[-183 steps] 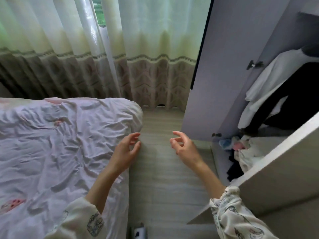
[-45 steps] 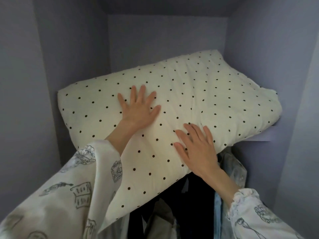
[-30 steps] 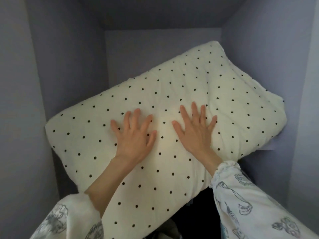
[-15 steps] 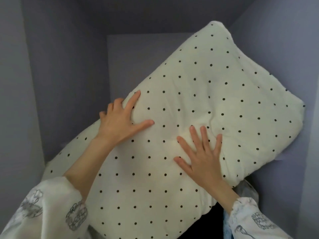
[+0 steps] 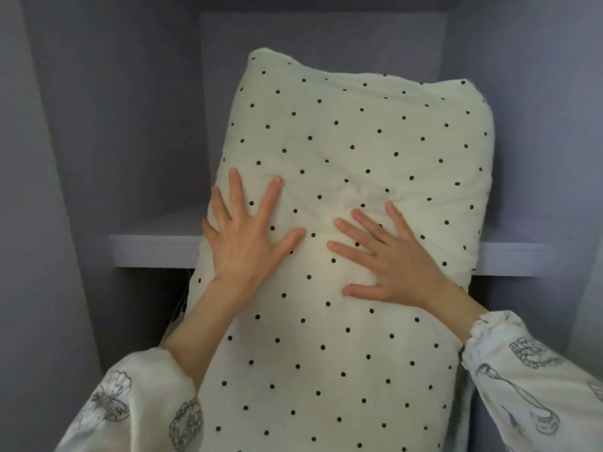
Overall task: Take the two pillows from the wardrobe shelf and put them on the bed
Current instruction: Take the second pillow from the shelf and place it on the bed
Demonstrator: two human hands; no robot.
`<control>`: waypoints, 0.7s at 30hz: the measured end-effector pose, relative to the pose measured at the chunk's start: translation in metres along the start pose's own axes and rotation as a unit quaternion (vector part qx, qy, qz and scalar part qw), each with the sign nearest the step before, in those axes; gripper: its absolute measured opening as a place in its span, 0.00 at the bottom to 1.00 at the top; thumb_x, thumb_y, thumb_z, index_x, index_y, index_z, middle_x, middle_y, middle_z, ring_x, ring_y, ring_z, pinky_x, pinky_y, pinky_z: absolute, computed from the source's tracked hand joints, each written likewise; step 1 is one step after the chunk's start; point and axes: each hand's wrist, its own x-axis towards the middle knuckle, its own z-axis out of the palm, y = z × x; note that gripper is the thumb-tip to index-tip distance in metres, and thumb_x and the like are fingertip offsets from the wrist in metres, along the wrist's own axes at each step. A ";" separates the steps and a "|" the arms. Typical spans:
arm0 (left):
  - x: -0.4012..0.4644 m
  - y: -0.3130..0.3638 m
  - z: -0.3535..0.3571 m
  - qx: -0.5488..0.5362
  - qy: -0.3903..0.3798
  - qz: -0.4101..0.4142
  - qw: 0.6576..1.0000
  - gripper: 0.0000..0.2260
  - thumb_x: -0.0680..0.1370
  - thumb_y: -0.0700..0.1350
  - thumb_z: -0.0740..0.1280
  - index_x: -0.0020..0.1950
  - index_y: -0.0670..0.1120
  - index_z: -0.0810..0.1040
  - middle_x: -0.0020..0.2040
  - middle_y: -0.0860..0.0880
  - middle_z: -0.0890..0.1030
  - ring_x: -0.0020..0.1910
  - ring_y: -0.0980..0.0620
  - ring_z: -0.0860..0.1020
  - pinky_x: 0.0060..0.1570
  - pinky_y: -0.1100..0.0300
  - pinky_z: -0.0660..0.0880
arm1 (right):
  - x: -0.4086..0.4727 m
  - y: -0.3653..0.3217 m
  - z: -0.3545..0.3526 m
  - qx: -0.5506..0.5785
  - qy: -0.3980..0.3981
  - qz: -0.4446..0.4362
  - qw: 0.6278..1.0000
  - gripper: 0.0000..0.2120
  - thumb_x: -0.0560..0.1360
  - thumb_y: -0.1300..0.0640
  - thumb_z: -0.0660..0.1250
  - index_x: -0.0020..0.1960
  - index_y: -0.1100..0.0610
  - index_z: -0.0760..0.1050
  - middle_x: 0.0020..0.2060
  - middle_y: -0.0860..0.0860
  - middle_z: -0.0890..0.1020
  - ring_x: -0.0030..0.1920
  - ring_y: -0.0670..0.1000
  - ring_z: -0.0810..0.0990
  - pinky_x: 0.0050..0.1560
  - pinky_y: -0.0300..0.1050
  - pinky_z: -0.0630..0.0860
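Observation:
A cream pillow with black dots (image 5: pixel 352 135) stands lengthwise in the wardrobe, its top end above the shelf (image 5: pixel 153 252) and its lower end hanging down toward me. My left hand (image 5: pixel 248 236) lies flat on its left side, with the outer fingers at the pillow's edge. Pressed into the middle of the pillow is my right hand (image 5: pixel 388 259), fingers spread and denting the fabric. Only one pillow is in view.
Grey wardrobe walls close in on the left (image 5: pixel 65 158) and right (image 5: pixel 554 125), with the back panel (image 5: pixel 319 37) behind the pillow. Below the shelf on the left is a dark gap (image 5: pixel 163 298).
The pillow has swung from a slant to nearly upright and slid toward me over the shelf edge. My left hand has shifted from its upper edge to its left side.

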 end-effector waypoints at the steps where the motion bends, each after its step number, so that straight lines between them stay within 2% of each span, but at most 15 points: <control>1: 0.000 -0.001 0.003 0.001 -0.003 -0.008 1.000 0.37 0.68 0.71 0.58 0.73 0.65 0.47 0.77 0.44 0.43 0.73 0.34 0.47 0.62 0.29 0.59 | 0.000 -0.001 0.000 -0.003 -0.001 0.008 1.000 0.33 0.72 0.32 0.55 0.73 0.44 0.58 0.74 0.48 0.60 0.74 0.53 0.57 0.69 0.69 0.52; 4: -0.001 -0.007 0.009 -0.003 -0.003 -0.015 1.000 0.37 0.68 0.70 0.60 0.72 0.64 0.48 0.77 0.43 0.44 0.73 0.33 0.48 0.60 0.28 0.62 | -0.007 -0.010 -0.003 -0.007 0.019 0.077 0.997 0.32 0.74 0.33 0.54 0.73 0.46 0.59 0.73 0.48 0.61 0.74 0.52 0.57 0.70 0.68 0.49; 6: -0.001 -0.008 0.011 -0.009 -0.007 -0.016 1.000 0.37 0.68 0.70 0.61 0.72 0.64 0.48 0.77 0.44 0.44 0.73 0.33 0.48 0.58 0.27 0.62 | -0.026 -0.019 -0.005 0.010 0.050 0.176 0.983 0.28 0.76 0.37 0.55 0.72 0.48 0.61 0.73 0.50 0.62 0.74 0.53 0.58 0.70 0.67 0.48; 8: 0.001 -0.008 0.011 -0.015 -0.017 -0.020 1.000 0.38 0.68 0.70 0.60 0.72 0.64 0.47 0.77 0.45 0.42 0.73 0.34 0.46 0.59 0.27 0.61 | -0.056 -0.027 -0.003 0.057 0.078 0.291 0.952 0.27 0.76 0.39 0.56 0.72 0.47 0.60 0.74 0.50 0.59 0.75 0.53 0.53 0.71 0.65 0.46; 10: 0.002 -0.010 0.011 -0.022 -0.028 -0.024 0.999 0.38 0.68 0.71 0.59 0.72 0.65 0.45 0.77 0.47 0.40 0.74 0.35 0.45 0.60 0.27 0.59 | -0.082 -0.032 -0.001 0.177 0.086 0.405 0.893 0.32 0.73 0.36 0.59 0.73 0.41 0.53 0.75 0.45 0.49 0.75 0.49 0.45 0.72 0.58 0.48; 12: 0.005 -0.013 0.011 -0.034 -0.043 -0.020 0.998 0.38 0.67 0.73 0.57 0.72 0.67 0.44 0.77 0.48 0.39 0.74 0.36 0.43 0.62 0.28 0.58 | -0.089 -0.034 -0.004 0.328 0.098 0.491 0.801 0.40 0.67 0.32 0.63 0.71 0.32 0.45 0.75 0.39 0.42 0.73 0.39 0.44 0.70 0.48 0.53; 13: 0.006 -0.016 0.011 -0.046 -0.054 -0.014 0.997 0.38 0.66 0.74 0.56 0.71 0.68 0.42 0.77 0.49 0.38 0.74 0.38 0.42 0.63 0.29 0.56 | -0.087 -0.033 -0.005 0.375 0.108 0.520 0.760 0.44 0.62 0.31 0.66 0.70 0.29 0.43 0.75 0.38 0.44 0.70 0.34 0.47 0.67 0.45 0.56; 15: 0.008 -0.027 0.008 -0.081 -0.078 0.006 0.994 0.37 0.66 0.76 0.54 0.69 0.72 0.39 0.76 0.54 0.35 0.75 0.42 0.39 0.67 0.34 0.51 | -0.083 -0.029 -0.007 0.423 0.120 0.549 0.711 0.49 0.56 0.31 0.69 0.68 0.28 0.44 0.72 0.38 0.54 0.61 0.25 0.54 0.62 0.41 0.57; 18: 0.007 -0.049 0.003 -0.153 -0.106 0.023 0.982 0.35 0.66 0.76 0.53 0.68 0.74 0.38 0.74 0.62 0.33 0.75 0.51 0.36 0.71 0.42 0.46 | -0.082 -0.026 -0.005 0.446 0.125 0.545 0.699 0.50 0.56 0.34 0.73 0.68 0.27 0.45 0.65 0.35 0.58 0.54 0.16 0.54 0.61 0.39 0.57; 21: -0.004 -0.064 0.000 -0.220 -0.125 -0.049 0.966 0.39 0.62 0.77 0.57 0.64 0.77 0.36 0.76 0.57 0.38 0.76 0.50 0.43 0.71 0.43 0.50 | -0.083 -0.026 -0.002 0.439 0.119 0.548 0.702 0.49 0.59 0.40 0.76 0.67 0.25 0.45 0.64 0.37 0.60 0.54 0.21 0.59 0.60 0.39 0.58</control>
